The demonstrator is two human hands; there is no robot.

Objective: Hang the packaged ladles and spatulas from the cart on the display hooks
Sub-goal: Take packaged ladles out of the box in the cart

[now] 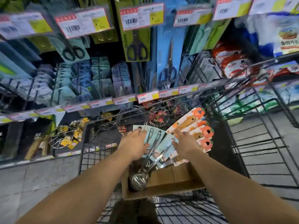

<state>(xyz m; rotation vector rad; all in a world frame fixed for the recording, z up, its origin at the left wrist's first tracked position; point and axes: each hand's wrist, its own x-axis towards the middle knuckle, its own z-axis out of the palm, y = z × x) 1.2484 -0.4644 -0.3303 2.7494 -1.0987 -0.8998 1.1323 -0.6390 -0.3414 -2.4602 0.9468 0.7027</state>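
Note:
A cardboard box (169, 183) sits in the black wire cart (100, 123). Steel ladles (139, 180) on pale blue cards (155, 136) lie fanned in it, bowls toward me. To their right are wooden spatulas on white cards with orange tops (194, 126). My left hand (135, 144) rests flat on the blue ladle cards, fingers spread. My right hand (186, 143) lies with fingers apart over the spot where the blue cards meet the orange-topped ones. Neither hand has closed around a package.
Display hooks above carry packaged scissors (137, 50) and price tags (140, 15). A shelf with small packets (100, 75) runs across the middle. Wire racks and tagged goods (69, 136) sit on the low shelf to the left. Grey floor lies on both sides of the cart.

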